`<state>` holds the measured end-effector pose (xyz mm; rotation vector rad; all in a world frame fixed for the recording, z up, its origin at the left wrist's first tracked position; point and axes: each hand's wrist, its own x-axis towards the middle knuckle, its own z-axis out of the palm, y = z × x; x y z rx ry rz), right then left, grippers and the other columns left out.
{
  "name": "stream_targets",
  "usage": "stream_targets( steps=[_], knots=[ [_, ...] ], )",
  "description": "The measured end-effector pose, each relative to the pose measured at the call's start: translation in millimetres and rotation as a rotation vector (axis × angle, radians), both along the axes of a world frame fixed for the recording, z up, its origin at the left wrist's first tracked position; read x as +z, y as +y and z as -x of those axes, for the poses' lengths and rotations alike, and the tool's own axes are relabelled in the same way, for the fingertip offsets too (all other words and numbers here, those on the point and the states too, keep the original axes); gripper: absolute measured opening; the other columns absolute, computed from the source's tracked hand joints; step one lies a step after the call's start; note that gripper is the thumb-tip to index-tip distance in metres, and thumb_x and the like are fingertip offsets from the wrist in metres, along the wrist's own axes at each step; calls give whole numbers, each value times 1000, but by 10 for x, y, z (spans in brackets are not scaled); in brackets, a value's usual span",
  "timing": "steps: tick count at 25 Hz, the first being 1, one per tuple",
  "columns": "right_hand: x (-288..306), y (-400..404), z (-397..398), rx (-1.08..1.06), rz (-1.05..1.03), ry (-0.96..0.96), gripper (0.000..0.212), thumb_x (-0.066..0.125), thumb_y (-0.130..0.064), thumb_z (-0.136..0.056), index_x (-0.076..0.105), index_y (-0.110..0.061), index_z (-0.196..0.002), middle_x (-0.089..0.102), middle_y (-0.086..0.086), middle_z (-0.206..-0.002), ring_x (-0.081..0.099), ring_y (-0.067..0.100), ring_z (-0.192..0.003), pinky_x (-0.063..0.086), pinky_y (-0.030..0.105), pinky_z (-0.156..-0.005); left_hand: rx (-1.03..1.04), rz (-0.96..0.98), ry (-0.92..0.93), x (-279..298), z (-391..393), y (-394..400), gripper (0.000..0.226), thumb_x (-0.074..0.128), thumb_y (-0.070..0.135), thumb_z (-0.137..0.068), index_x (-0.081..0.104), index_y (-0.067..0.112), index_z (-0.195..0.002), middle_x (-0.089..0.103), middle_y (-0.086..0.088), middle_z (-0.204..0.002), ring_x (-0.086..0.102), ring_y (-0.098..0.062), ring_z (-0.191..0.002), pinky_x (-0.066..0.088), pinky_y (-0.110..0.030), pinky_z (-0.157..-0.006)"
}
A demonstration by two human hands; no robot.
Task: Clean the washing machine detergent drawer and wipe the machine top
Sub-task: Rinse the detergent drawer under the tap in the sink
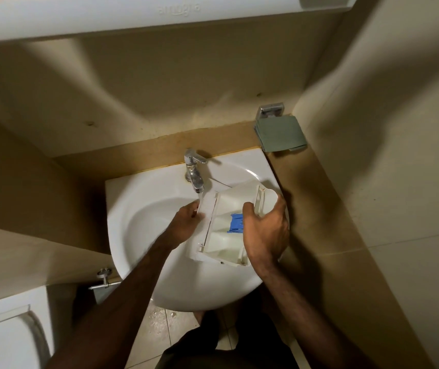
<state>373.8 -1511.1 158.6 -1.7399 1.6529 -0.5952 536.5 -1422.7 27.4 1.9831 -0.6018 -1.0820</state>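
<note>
White plastic detergent drawer [229,209], blue insert [235,222], tilted over sink [143,209]

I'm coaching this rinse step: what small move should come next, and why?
Probably shift the detergent drawer left, bringing the blue insert under the tap. Both hands, left hand and right hand, grip it, and the stream strikes only its left edge.

The detergent drawer [226,225] sits over the right half of the sink [143,217], below and right of the tap [194,170]. The left hand [186,222] holds its left edge, the right hand [265,233] its right. Behind-right, on the ledge [306,187], lies what seems a folded cloth [281,133].
</note>
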Motion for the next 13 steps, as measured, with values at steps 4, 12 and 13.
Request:
stream_targets(
  steps=[4, 12, 13],
  knots=[
    [13, 79, -39, 5, -35, -115, 62, 72, -46, -79, 49, -26, -133, 70, -8, -113, 70, 18, -97, 62, 43, -82, 108, -146, -391, 13, 66, -36, 32, 52, 36, -107, 69, 14, -125, 75, -13, -113, 67, -36, -103, 46, -34, -80],
    [39, -8, -90, -76, -54, -226, 66, 76, -48, -76, 49, -27, -131, 66, -9, -118, 68, 15, -102, 61, 45, -86, 51, -41, -95, 163, -100, -229, 9, 58, 31, -103, 66, 25, -101, 71, -3, -103, 67, -24, -97, 51, -32, -81],
    [27, -49, -81, -90, -60, -230, 65, 77, -48, -77, 49, -27, -131, 67, -9, -117, 68, 15, -102, 61, 44, -86, 24, 17, -8, 173, -114, -194, 10, 59, 19, -102, 65, 24, -108, 71, 0, -105, 67, -21, -98, 52, -30, -80]
  ],
)
